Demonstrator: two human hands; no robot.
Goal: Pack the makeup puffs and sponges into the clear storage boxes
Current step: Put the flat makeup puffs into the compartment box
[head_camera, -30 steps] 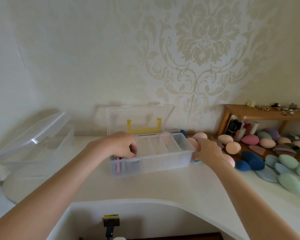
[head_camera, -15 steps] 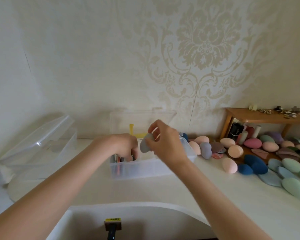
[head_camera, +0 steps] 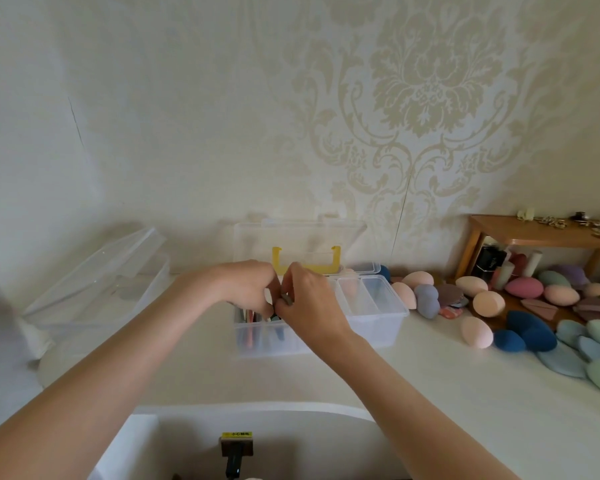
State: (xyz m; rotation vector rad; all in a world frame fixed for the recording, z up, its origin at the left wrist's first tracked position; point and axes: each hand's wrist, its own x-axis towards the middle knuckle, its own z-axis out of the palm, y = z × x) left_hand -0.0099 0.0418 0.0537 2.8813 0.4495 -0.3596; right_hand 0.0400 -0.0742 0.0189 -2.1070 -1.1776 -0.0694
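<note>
A clear divided storage box (head_camera: 378,323) with a yellow-latched open lid stands mid-table. Both hands meet over its left end. My right hand (head_camera: 309,306) pinches a flat grey puff (head_camera: 286,298) and lowers it into the left compartment, where several colored puffs stand on edge. My left hand (head_camera: 250,289) has curled fingers among those packed puffs; what it grips is hidden. The box's right compartments look bare. Loose peach, blue, green and mauve sponges (head_camera: 482,303) lie on the table to the right.
A second clear box (head_camera: 97,289) with a raised lid sits at the far left. A small wooden shelf (head_camera: 534,233) with trinkets stands at the back right, bottles under it. The white table's curved front edge (head_camera: 257,407) lies close to me.
My right hand picked a grey puff from the pile at the right, carried it left over the box and brought it down against my left hand, which stayed at the left compartment.
</note>
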